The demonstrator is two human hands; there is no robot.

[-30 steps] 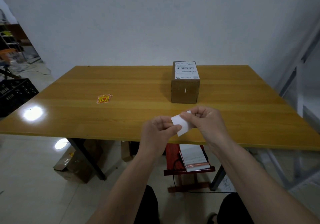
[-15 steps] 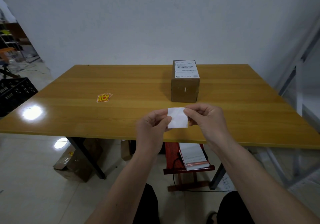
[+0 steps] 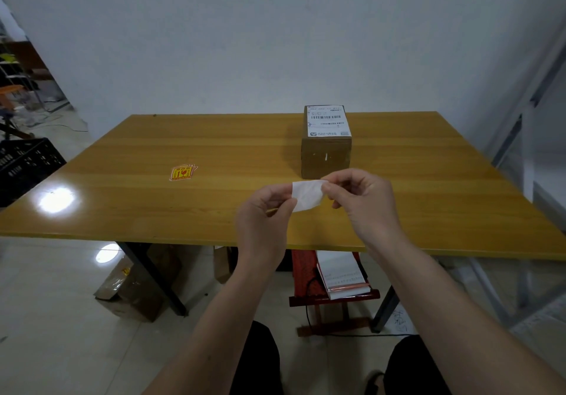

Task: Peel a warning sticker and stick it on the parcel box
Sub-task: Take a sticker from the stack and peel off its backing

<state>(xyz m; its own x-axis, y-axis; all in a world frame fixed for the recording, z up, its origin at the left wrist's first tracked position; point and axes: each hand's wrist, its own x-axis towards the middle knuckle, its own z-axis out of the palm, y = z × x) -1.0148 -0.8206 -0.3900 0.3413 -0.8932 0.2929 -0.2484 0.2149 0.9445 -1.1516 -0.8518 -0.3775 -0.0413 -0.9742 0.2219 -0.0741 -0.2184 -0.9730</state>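
Note:
A small white sticker sheet (image 3: 306,195), its blank back toward me, is pinched between both hands above the table's near edge. My left hand (image 3: 263,211) grips its left edge with thumb and fingers. My right hand (image 3: 364,201) pinches its top right corner. The brown cardboard parcel box (image 3: 326,157) stands just behind my hands, with a white shipping label (image 3: 327,120) on its top. A small stack of yellow and red warning stickers (image 3: 182,172) lies on the table to the left.
The wooden table (image 3: 153,211) spreads wide in front of me, with a white wall behind it. Under it are a cardboard box (image 3: 131,287) on the floor and a red stool (image 3: 330,293) holding papers. A black crate (image 3: 24,165) sits at far left.
Both hands rose slightly and moved toward the box. The white sheet went from tilted to level, and its right side now curls under my right fingers.

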